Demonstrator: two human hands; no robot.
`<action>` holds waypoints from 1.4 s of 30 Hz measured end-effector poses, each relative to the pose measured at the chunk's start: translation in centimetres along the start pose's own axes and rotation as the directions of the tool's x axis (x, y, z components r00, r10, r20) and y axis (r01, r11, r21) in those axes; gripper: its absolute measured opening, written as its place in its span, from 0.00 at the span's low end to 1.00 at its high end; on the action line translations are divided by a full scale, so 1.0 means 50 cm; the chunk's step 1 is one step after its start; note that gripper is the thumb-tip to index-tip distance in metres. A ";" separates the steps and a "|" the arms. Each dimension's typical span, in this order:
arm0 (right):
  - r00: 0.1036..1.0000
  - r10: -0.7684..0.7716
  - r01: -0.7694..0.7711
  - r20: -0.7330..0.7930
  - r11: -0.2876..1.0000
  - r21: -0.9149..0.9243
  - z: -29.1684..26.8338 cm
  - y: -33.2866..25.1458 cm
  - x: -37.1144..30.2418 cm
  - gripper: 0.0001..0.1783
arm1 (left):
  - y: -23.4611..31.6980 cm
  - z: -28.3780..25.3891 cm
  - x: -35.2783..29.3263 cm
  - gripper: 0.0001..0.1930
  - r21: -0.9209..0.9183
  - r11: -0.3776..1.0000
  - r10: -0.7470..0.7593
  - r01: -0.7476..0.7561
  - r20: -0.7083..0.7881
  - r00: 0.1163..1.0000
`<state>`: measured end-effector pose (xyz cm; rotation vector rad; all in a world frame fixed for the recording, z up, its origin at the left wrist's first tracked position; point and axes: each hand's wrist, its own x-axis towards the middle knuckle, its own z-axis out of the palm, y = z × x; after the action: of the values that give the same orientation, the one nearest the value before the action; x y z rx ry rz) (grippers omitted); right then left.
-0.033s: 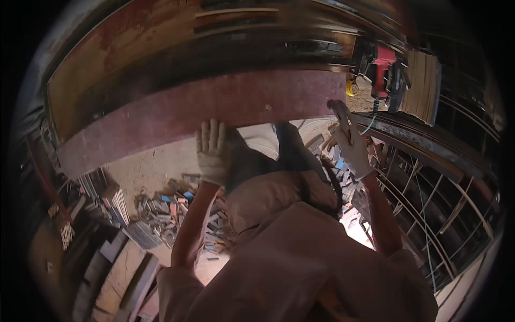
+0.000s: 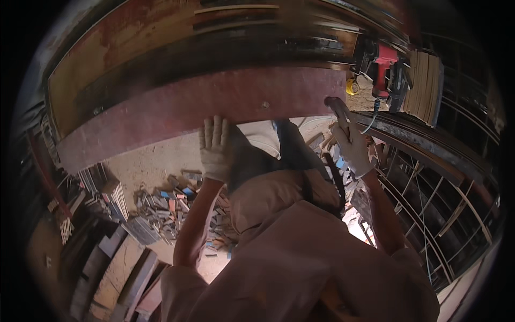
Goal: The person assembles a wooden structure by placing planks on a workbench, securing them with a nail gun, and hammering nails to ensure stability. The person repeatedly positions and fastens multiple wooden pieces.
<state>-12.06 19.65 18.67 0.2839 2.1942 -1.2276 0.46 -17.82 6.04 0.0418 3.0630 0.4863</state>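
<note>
A long reddish-brown board (image 2: 182, 104) lies across in front of me, its near edge toward my legs. My left hand (image 2: 215, 147), in a pale work glove, is at that near edge near the middle. Its fingers are straight and apart, with the tips at the board's edge. At the board's right end is my right hand (image 2: 348, 139), also gloved. Its fingers stretch forward, dark toward the tips, and the tips meet the board's corner. I see nothing held in either hand.
A red and black nail gun (image 2: 383, 70) with a hose lies at the right, beside a yellow tape measure (image 2: 352, 86) and a stack of wood strips (image 2: 422, 88). Wood offcuts (image 2: 171, 209) litter the floor. Metal racking (image 2: 429, 198) stands at right, stacked boards (image 2: 115, 273) lower left.
My left hand has shifted slightly to the right and forward along the board's edge. The board sits marginally higher in the picture. My right hand has hardly moved.
</note>
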 end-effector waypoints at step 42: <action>0.849 -0.502 0.117 -0.166 0.485 -0.866 -0.334 0.274 0.509 0.22 | 0.265 0.097 -0.051 0.16 -0.778 0.236 -0.819 0.583 0.163 0.550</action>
<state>-32.72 38.45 0.39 -0.3392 3.0239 -0.0935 3.48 -3.83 5.64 -1.5129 2.2889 1.7135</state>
